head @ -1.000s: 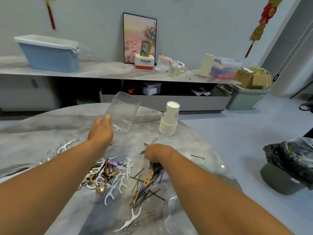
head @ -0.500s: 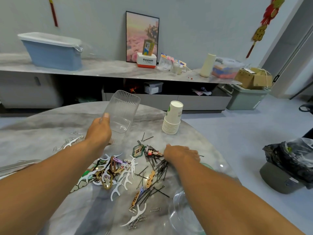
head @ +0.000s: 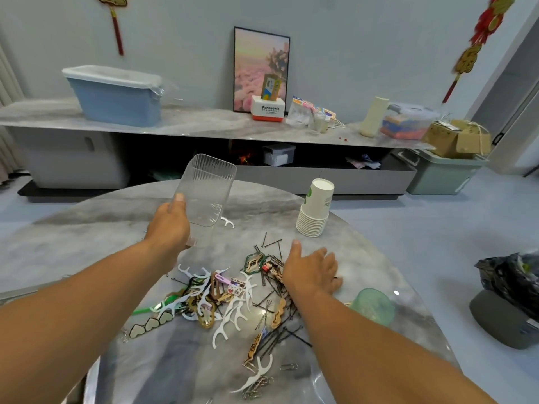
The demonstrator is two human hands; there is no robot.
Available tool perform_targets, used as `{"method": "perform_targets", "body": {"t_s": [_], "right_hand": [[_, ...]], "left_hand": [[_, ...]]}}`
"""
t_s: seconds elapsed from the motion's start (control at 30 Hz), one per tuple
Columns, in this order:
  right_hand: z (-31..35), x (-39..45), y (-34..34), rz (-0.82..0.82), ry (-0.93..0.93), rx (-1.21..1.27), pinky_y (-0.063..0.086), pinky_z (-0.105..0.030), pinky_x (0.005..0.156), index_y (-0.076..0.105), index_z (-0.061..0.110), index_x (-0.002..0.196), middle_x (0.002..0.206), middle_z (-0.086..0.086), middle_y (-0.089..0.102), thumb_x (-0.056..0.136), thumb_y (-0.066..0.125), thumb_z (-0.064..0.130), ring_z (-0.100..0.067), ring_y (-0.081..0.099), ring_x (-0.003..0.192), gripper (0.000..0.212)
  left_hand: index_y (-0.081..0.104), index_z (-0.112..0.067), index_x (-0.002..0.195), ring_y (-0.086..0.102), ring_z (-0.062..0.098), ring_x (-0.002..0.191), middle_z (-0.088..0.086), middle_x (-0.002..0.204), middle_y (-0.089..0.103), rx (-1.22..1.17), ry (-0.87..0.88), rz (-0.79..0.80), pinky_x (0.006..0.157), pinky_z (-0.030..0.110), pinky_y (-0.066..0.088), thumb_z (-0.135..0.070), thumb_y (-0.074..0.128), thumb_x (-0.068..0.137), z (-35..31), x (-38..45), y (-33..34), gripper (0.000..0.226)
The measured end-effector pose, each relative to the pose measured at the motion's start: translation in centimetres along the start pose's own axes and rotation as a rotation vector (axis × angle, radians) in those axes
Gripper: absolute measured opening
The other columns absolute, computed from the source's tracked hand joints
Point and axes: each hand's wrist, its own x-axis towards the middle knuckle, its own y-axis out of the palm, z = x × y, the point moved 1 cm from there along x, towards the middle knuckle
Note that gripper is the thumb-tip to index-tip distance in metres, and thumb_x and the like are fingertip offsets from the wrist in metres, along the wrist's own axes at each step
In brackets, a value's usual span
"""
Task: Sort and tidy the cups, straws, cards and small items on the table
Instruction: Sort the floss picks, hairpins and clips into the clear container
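Observation:
My left hand (head: 169,225) grips a clear ribbed plastic cup (head: 207,188), tilted with its mouth pointing up and away, above the round marble table (head: 87,228). My right hand (head: 312,269) lies flat with straight fingers on the table, at the right edge of a heap of small items (head: 233,293): white floss picks, black hairpins, hair clips and paper clips. A stack of paper cups (head: 315,212) stands upside down beyond my right hand. A green translucent cup (head: 373,306) lies on its side beside my right forearm.
Behind the table runs a low marble sideboard (head: 204,123) with a blue bin (head: 116,94), a framed picture, a white box and other clutter. On the floor at right stands a bin with a black bag (head: 513,290).
My right hand has moved right from the middle of the heap and opened flat on the table. The left hand keeps holding the clear cup in much the same place.

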Motion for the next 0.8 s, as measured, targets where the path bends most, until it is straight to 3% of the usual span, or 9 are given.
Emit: {"method": "perform_targets", "body": {"t_s": [0.07, 0.2, 0.3, 0.37, 0.43, 0.53, 0.7, 0.8], "right_hand": [[-0.2, -0.4, 1.2, 0.037, -0.022, -0.013, -0.006, -0.048, 0.125, 0.005, 0.009, 0.162, 0.170, -0.010, -0.002, 0.099, 0.009, 0.069, -0.026, -0.005, 0.157, 0.088], [1.6, -2.5, 3.9, 0.091, -0.321, -0.064, -0.006, -0.044, 0.126, 0.011, 0.014, 0.162, 0.170, -0.006, 0.003, 0.100, 0.007, 0.068, -0.024, -0.003, 0.157, 0.083], [3.5, -4.4, 5.1, 0.230, -0.592, 0.035, 0.008, -0.043, 0.126, 0.038, 0.020, 0.153, 0.163, -0.003, 0.032, 0.100, 0.008, 0.065, -0.023, 0.020, 0.153, 0.076], [4.3, -4.6, 5.2, 0.292, -0.676, 0.173, 0.021, -0.038, 0.123, 0.048, 0.026, 0.145, 0.153, 0.002, 0.045, 0.101, 0.013, 0.064, -0.020, 0.034, 0.146, 0.068], [4.9, -3.1, 4.8, 0.234, -0.640, 0.264, 0.020, -0.036, 0.124, 0.040, 0.022, 0.153, 0.161, 0.001, 0.035, 0.104, 0.022, 0.060, -0.016, 0.028, 0.150, 0.064], [5.4, 0.6, 3.5, 0.145, -0.566, 0.163, 0.010, -0.038, 0.127, 0.023, 0.015, 0.161, 0.169, -0.003, 0.014, 0.105, 0.025, 0.058, -0.018, 0.010, 0.156, 0.071], [7.3, 4.1, 5.3, 0.274, -0.663, 0.012, 0.001, -0.039, 0.127, 0.009, 0.019, 0.163, 0.171, 0.001, 0.003, 0.104, 0.015, 0.062, -0.014, -0.001, 0.156, 0.074], [9.9, 4.7, 7.1, 0.320, -0.786, -0.061, -0.002, -0.041, 0.127, 0.007, 0.023, 0.163, 0.171, 0.005, 0.001, 0.104, 0.012, 0.062, -0.011, -0.002, 0.156, 0.071]], "left_hand": [[0.052, -0.021, 0.135, 0.063, 0.033, 0.100, 0.009, 0.123, 0.059, -0.009, 0.007, 0.002, 0.095, 0.054, 0.054, -0.061, 0.028, 0.102, -0.1, 0.1, -0.4, 0.056], [0.053, -0.021, 0.134, 0.064, 0.031, 0.098, 0.008, 0.121, 0.059, -0.009, 0.002, -0.002, 0.091, 0.052, 0.057, -0.059, 0.027, 0.103, -0.2, 0.0, -1.1, 0.056], [0.054, -0.021, 0.134, 0.065, 0.032, 0.101, 0.008, 0.121, 0.062, -0.025, -0.001, 0.007, 0.089, 0.050, 0.058, -0.059, 0.027, 0.104, -0.1, -0.2, -1.7, 0.055], [0.054, -0.021, 0.135, 0.065, 0.031, 0.100, 0.007, 0.119, 0.063, -0.034, -0.004, 0.007, 0.088, 0.048, 0.058, -0.059, 0.028, 0.104, -0.3, -0.1, -2.1, 0.056], [0.054, -0.021, 0.134, 0.066, 0.031, 0.100, 0.007, 0.120, 0.064, -0.046, -0.013, 0.011, 0.091, 0.050, 0.058, -0.058, 0.028, 0.104, -0.3, 0.2, -2.4, 0.055], [0.057, -0.022, 0.124, 0.067, 0.033, 0.102, 0.009, 0.119, 0.066, -0.079, -0.030, 0.031, 0.089, 0.049, 0.059, -0.053, 0.027, 0.105, -0.3, 0.6, -2.6, 0.047], [0.053, -0.020, 0.126, 0.066, 0.033, 0.103, 0.009, 0.123, 0.062, -0.113, -0.058, 0.008, 0.077, 0.042, 0.061, -0.039, 0.026, 0.106, -0.8, 3.0, -3.9, 0.038], [0.054, -0.017, 0.106, 0.064, 0.033, 0.096, 0.016, 0.119, 0.059, -0.027, -0.052, -0.078, 0.073, 0.040, 0.060, -0.034, 0.027, 0.103, -1.3, 5.3, -5.3, 0.032]]}}
